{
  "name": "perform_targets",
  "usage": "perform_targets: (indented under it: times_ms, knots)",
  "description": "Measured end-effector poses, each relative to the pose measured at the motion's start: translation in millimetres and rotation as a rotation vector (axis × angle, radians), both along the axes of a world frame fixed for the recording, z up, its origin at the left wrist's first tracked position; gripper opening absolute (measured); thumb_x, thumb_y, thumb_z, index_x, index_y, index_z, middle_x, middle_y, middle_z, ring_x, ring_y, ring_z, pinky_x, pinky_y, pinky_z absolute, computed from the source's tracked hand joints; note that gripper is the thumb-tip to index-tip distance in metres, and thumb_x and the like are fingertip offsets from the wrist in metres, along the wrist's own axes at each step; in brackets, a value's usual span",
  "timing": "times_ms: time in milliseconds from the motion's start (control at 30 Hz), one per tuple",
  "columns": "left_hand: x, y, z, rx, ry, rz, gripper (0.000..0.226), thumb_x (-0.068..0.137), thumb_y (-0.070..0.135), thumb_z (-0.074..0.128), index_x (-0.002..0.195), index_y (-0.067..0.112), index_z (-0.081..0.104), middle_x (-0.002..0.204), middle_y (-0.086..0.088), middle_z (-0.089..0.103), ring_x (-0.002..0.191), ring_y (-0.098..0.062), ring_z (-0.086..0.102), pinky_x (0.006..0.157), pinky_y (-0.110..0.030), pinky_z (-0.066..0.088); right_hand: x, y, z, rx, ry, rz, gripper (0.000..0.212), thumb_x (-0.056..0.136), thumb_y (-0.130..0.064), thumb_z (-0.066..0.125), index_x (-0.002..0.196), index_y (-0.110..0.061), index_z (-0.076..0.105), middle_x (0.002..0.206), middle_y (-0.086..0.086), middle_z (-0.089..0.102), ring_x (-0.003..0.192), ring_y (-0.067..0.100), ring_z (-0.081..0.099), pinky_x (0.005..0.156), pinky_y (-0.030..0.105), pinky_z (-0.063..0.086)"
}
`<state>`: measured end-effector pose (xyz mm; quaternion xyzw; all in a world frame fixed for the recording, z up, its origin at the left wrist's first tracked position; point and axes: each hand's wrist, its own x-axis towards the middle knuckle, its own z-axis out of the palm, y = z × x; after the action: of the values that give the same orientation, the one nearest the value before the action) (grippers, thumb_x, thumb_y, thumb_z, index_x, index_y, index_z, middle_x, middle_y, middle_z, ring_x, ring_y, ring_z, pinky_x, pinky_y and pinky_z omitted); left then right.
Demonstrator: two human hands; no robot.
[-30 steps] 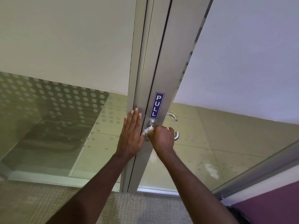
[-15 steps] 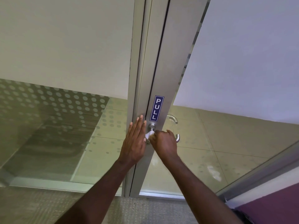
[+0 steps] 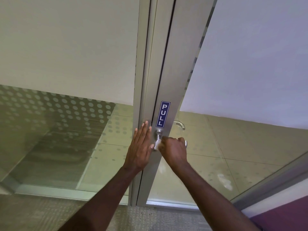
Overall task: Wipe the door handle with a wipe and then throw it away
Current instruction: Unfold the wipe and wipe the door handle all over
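Note:
A silver lever door handle (image 3: pixel 158 133) sticks out of the grey metal door frame just under a blue PULL sign (image 3: pixel 163 114). My right hand (image 3: pixel 174 150) is closed around the handle's lever with a white wipe (image 3: pixel 156 145) bunched inside it; only a small corner of the wipe shows at the left of the fist. The lever's tip (image 3: pixel 185 143) peeks out past my knuckles. My left hand (image 3: pixel 140 147) lies flat with fingers straight against the frame, just left of the handle.
The door is glass with a frosted upper band and dotted film; a second handle (image 3: pixel 180 125) shows through the glass on the far side. A glass side panel (image 3: pixel 50 130) stands to the left. Carpet (image 3: pixel 150 219) lies below, a purple surface (image 3: pixel 283 217) at lower right.
My right hand with the wipe has slid a little right along the lever, away from the handle's base. My left hand stays pressed on the frame. The camera has shifted slightly.

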<state>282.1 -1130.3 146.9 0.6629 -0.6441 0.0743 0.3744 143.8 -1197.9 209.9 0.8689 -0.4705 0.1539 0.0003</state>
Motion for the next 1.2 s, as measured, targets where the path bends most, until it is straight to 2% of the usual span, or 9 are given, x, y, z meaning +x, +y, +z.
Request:
perform_targets:
  times_ms: [67, 167, 333, 567, 700, 833, 967, 1067, 1200]
  knots:
    - [0, -1, 3, 0.006, 0.022, 0.001, 0.064, 0.106, 0.028, 0.030, 0.163, 0.006, 0.013, 0.174, -0.012, 0.005, 0.162, -0.026, 0.006, 0.130, -0.050, 0.011, -3, 0, 3, 0.008, 0.043, -0.001, 0.042, 0.074, -0.025, 0.072, 0.051, -0.027, 0.037, 0.045, -0.002, 0.048, 0.039, 0.014, 0.036, 0.071, 0.033, 0.037]
    - [-3, -1, 5, -0.001, 0.046, 0.006, 0.062, 0.106, 0.026, 0.030, 0.162, 0.005, 0.016, 0.173, -0.014, 0.009, 0.161, -0.028, 0.008, 0.130, -0.053, 0.014, 16, 1, 5, 0.046, 0.069, -0.029, 0.026, 0.084, -0.031, 0.065, 0.060, -0.025, 0.054, 0.063, -0.001, 0.067, 0.061, 0.021, 0.064, 0.081, 0.038, 0.038]
    - [-12, -2, 4, -0.001, 0.078, 0.007, 0.062, 0.105, 0.026, 0.031, 0.162, 0.006, 0.017, 0.173, -0.013, 0.011, 0.161, -0.027, 0.009, 0.129, -0.053, 0.014, 33, -2, 6, 0.180, -0.105, -0.171, 0.022, 0.088, -0.031, 0.060, 0.069, -0.023, 0.055, 0.077, 0.005, 0.072, 0.075, 0.027, 0.066, 0.082, 0.039, 0.035]
    - [-13, -5, 1, -0.021, 0.097, -0.013, 0.064, 0.102, 0.017, 0.033, 0.163, 0.008, 0.016, 0.173, -0.013, 0.009, 0.161, -0.027, 0.009, 0.129, -0.056, 0.013, -1, 3, -7, -0.097, 0.086, 0.023, 0.006, 0.080, -0.026, 0.069, 0.076, -0.022, 0.069, 0.068, 0.001, 0.070, 0.066, 0.025, 0.063, 0.076, 0.038, 0.041]
    - [-13, -8, -3, -0.039, 0.105, -0.005, 0.068, 0.100, 0.014, 0.035, 0.164, 0.010, 0.013, 0.174, -0.010, 0.007, 0.161, -0.026, 0.007, 0.129, -0.055, 0.012, -7, 1, -11, -0.229, 0.179, 0.077, 0.011, 0.076, -0.022, 0.077, 0.071, -0.019, 0.069, 0.066, 0.003, 0.070, 0.063, 0.025, 0.063, 0.075, 0.037, 0.044]
    - [-15, -10, -4, -0.080, 0.138, -0.014, 0.065, 0.102, 0.012, 0.035, 0.164, 0.012, 0.014, 0.174, -0.010, 0.010, 0.161, -0.026, 0.009, 0.130, -0.053, 0.012, 16, -1, -10, -0.075, 0.149, 0.001, 0.019, 0.090, -0.029, 0.064, 0.072, -0.024, 0.067, 0.068, 0.001, 0.070, 0.065, 0.022, 0.063, 0.080, 0.038, 0.039]
    - [-16, -9, -2, -0.103, 0.131, -0.026, 0.060, 0.104, 0.013, 0.033, 0.162, 0.008, 0.019, 0.173, -0.012, 0.013, 0.161, -0.026, 0.013, 0.130, -0.050, 0.012, 31, -11, -8, 0.228, -0.213, -0.213, 0.041, 0.099, -0.048, 0.050, 0.079, -0.016, 0.064, 0.084, 0.011, 0.074, 0.081, 0.032, 0.066, 0.085, 0.042, 0.038]
    - [-16, -7, -1, -0.114, 0.122, -0.019, 0.058, 0.105, 0.013, 0.032, 0.161, 0.005, 0.022, 0.172, -0.013, 0.015, 0.161, -0.026, 0.014, 0.131, -0.047, 0.010, 38, -13, -9, 0.252, -0.255, -0.261, 0.041, 0.099, -0.048, 0.050, 0.090, -0.012, 0.067, 0.092, 0.011, 0.075, 0.088, 0.033, 0.067, 0.087, 0.042, 0.037]
    - [-17, -4, -1, -0.112, 0.136, -0.013, 0.061, 0.103, 0.011, 0.034, 0.162, 0.008, 0.019, 0.173, -0.012, 0.013, 0.161, -0.026, 0.013, 0.131, -0.045, 0.007, 37, -12, -6, 0.145, -0.132, -0.198, 0.025, 0.093, -0.038, 0.055, 0.077, -0.020, 0.059, 0.081, 0.007, 0.074, 0.077, 0.028, 0.066, 0.084, 0.041, 0.034]
